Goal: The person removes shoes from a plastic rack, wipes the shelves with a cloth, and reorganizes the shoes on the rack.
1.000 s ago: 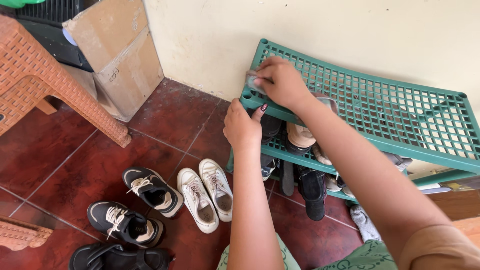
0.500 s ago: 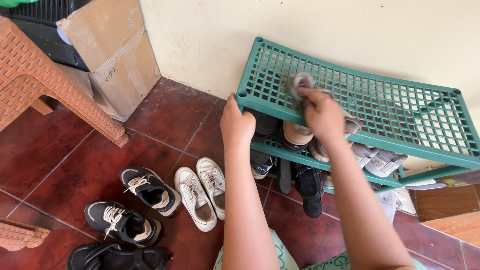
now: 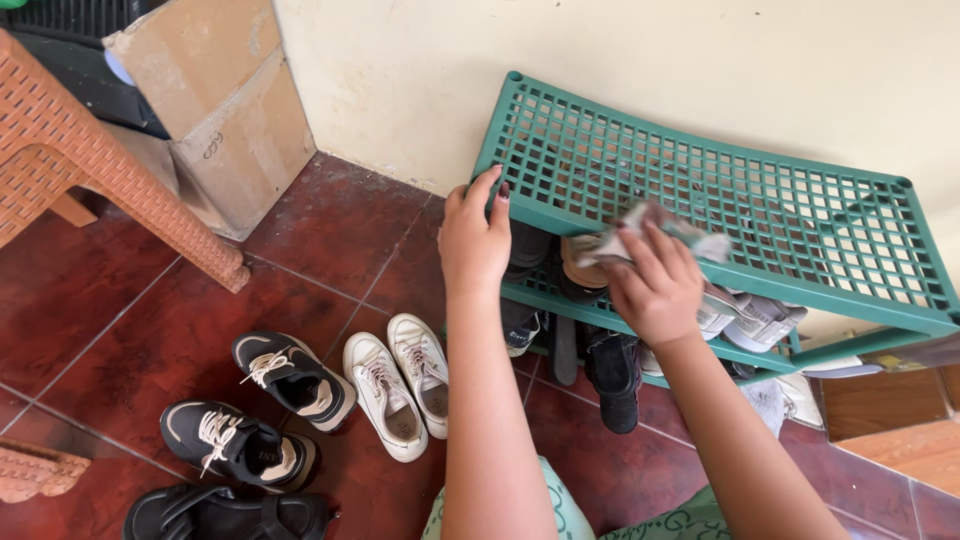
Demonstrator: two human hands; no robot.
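**Cloth sliding along the green rack's front edge**

Cloth [image 3: 640, 232], a crumpled greyish rag, is sitting at the front rail of the green lattice shoe rack [image 3: 800, 215], roughly mid-length. The right hand [image 3: 655, 285] is pinching it with closed fingers and pressing it onto the rail. Half a second ago the rag was higher on the top shelf; a second ago it was at the rack's 9 o'clock corner, so the wiping is travelling rightward and toward the person. The left hand [image 3: 473, 240] is bracing that left corner, fingers now lifting open off the post rather than wrapped around it. Shoes are stacked on the lower shelf [image 3: 600, 262]. White sneakers [image 3: 402, 385] and black sneakers [image 3: 265, 405] are lying on the red tile floor [image 3: 140, 330] at 7 o'clock.
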